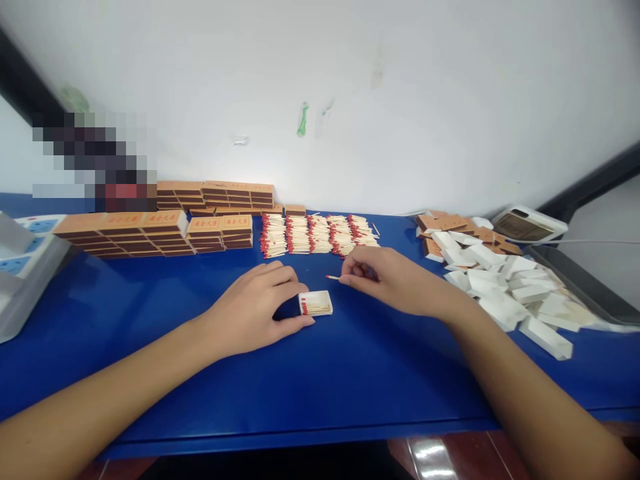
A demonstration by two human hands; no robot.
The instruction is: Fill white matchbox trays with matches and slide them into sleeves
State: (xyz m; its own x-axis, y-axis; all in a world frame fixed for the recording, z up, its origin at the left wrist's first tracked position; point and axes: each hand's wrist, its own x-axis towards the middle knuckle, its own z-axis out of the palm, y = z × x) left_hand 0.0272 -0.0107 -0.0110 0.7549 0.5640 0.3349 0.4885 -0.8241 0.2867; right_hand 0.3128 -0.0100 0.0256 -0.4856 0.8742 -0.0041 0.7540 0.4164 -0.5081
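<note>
A small white matchbox tray (324, 298) lies on the blue table, partly filled with red-tipped matches (316, 309). My left hand (260, 303) grips its left end between thumb and fingers. To the right of the tray and a little farther off, my right hand (373, 272) pinches a single match (333, 277), its red head pointing left. Just beyond my hands are several rows of loose matches (320, 235) laid side by side, their heads mostly to the left.
Stacked matchboxes (135, 233) stand at the left and back. On the right lies a heap of empty white trays (505, 280) with orange box sleeves (450, 225) behind, near a phone (529, 223). A plastic container (37, 293) sits far left; a white wall (425, 100) rises behind.
</note>
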